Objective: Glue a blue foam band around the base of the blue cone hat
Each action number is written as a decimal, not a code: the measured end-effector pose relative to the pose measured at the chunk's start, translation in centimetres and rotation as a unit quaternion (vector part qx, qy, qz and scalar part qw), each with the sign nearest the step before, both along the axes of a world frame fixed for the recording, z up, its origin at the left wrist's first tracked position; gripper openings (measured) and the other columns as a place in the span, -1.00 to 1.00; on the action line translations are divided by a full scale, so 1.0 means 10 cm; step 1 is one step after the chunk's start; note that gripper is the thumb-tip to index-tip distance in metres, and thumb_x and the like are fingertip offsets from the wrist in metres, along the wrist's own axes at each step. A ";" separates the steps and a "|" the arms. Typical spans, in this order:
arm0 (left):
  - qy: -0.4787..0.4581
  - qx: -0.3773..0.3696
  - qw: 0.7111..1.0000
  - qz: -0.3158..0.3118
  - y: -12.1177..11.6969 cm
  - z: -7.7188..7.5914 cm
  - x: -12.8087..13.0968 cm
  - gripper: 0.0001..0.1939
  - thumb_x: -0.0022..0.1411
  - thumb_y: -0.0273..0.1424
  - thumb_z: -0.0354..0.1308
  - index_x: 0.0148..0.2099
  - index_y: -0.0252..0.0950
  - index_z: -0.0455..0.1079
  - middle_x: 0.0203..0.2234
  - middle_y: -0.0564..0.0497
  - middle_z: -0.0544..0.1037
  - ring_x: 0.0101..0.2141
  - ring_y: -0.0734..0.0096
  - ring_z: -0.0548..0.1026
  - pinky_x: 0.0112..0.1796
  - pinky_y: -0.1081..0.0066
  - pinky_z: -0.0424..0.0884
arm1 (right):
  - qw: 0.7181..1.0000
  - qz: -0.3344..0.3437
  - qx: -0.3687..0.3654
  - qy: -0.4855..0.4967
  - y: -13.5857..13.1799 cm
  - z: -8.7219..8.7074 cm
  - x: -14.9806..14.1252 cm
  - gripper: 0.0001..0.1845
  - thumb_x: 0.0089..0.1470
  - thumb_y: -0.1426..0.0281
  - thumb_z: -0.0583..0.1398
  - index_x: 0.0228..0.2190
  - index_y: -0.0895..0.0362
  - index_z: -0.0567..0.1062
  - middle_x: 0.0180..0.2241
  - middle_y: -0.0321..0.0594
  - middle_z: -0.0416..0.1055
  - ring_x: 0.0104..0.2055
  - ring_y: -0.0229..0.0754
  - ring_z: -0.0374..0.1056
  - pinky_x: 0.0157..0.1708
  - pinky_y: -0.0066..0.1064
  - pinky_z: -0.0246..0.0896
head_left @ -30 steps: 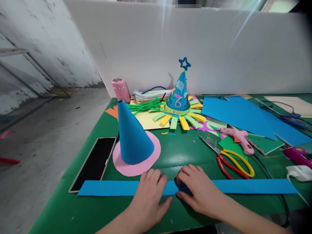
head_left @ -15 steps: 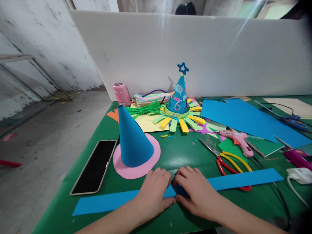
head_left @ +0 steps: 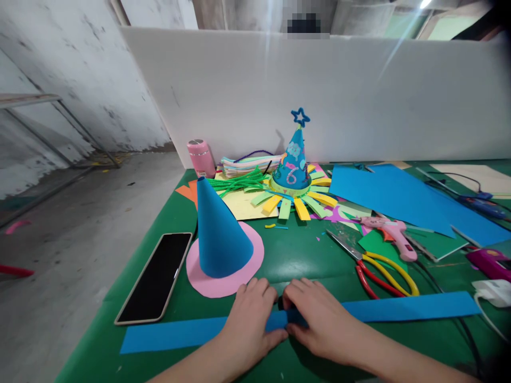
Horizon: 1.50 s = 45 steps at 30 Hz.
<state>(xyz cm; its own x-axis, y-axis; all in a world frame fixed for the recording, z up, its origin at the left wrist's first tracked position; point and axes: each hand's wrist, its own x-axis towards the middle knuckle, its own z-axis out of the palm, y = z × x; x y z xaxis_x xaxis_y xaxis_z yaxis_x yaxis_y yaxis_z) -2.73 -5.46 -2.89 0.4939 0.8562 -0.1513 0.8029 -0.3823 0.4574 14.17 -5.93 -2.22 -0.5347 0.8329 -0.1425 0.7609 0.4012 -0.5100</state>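
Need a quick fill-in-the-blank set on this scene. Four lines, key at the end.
1. The left hand and right hand are at a long ____ strip.
2. The plain cone stands on a ____ disc.
3. The decorated hat bears the digit ____.
4. The scissors have one red handle and one ____ handle.

Missing words: blue; pink; 6; yellow.

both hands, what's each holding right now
Left hand: closed on the blue paper strip.
Right hand: closed on the same strip; dark item against it can't be identified.
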 end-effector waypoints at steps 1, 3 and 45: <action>-0.003 -0.005 1.000 -0.002 0.01 0.00 0.00 -0.71 -0.11 -0.31 0.26 -0.30 -0.27 0.32 -0.32 0.01 0.40 -0.27 0.25 0.32 -0.30 0.33 0.21 | 1.000 0.002 -0.009 0.007 0.01 0.01 0.00 -0.82 -0.11 0.44 0.17 -0.37 0.07 0.29 -0.35 -0.30 0.36 -0.31 -0.17 0.25 -0.34 -0.37 0.00; 0.003 -0.029 0.999 -0.019 0.02 0.03 0.00 -0.84 -0.04 -0.33 0.21 -0.37 -0.27 0.36 -0.42 0.05 0.45 -0.35 0.31 0.36 -0.35 0.38 0.20 | 1.000 0.006 -0.019 0.014 0.04 0.03 -0.01 -0.82 -0.10 0.46 0.16 -0.37 0.06 0.28 -0.40 -0.36 0.40 -0.37 -0.21 0.27 -0.38 -0.41 -0.02; 0.057 -0.012 0.997 -0.041 -0.09 0.52 -0.40 -0.78 0.14 -0.46 -0.14 -0.49 -0.29 0.28 -0.50 -0.01 0.45 -0.46 0.36 0.40 -0.41 0.40 0.29 | 0.981 0.143 0.061 -0.119 0.44 0.51 0.19 -0.88 -0.02 0.39 0.14 -0.37 0.01 0.45 -0.38 -0.35 0.48 -0.32 -0.19 0.38 -0.37 -0.40 0.08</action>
<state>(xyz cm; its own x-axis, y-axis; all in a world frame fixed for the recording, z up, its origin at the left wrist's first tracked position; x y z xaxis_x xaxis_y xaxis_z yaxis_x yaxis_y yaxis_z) -6.77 -6.32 2.34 0.5414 0.8087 -0.2300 0.8162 -0.4399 0.3746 16.11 -1.53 2.85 -0.7131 0.6722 -0.1991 0.6995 0.6630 -0.2667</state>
